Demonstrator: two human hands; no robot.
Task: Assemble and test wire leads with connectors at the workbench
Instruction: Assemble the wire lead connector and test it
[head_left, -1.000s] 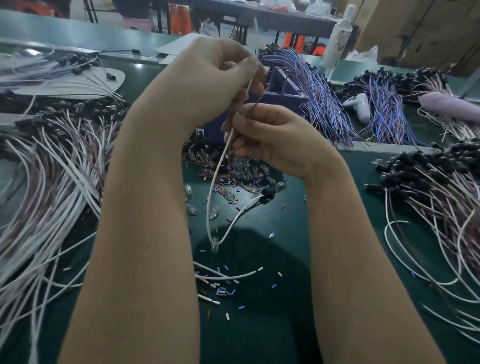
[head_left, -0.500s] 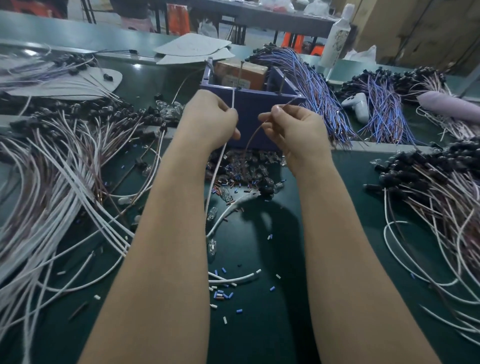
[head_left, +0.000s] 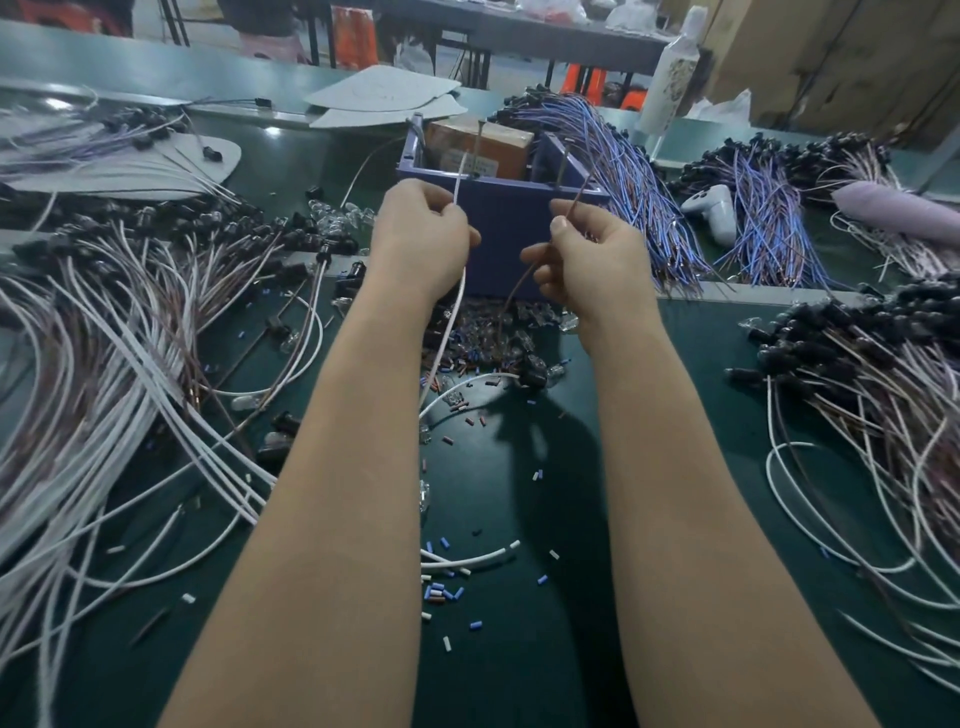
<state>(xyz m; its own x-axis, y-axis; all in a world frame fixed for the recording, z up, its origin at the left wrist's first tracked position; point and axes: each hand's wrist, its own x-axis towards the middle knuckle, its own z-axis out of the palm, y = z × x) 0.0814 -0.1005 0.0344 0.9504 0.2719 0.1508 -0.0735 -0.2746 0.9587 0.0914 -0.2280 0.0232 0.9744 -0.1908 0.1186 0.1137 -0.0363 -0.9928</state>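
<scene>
- head view: a second ago the two hands were bunched together, raised close to the camera; they have since parted and sit further out, just before the blue box (head_left: 506, 228).
- the left hand (head_left: 421, 244) has its fingers curled, pinching a white wire (head_left: 451, 322) between thumb and forefinger; the wire's free end pokes up above the fist.
- the right hand (head_left: 592, 265) pinches a thin brown wire (head_left: 575, 200) under the thumb, its other fingers loosely curled.
- both wires hang down between the forearms to the green bench (head_left: 519, 649); the white one loops back toward a black connector (head_left: 532, 370) beside a heap of clear bulbs (head_left: 519, 317).
- whether the brown wire ends at that connector i cannot tell.
- a bundle of white and brown leads (head_left: 104, 338) fans out at the left, another bundle (head_left: 857, 395) at the right.
- blue wires (head_left: 623, 171) drape beside the box; short insulation scraps (head_left: 441, 592) dot the bench.
</scene>
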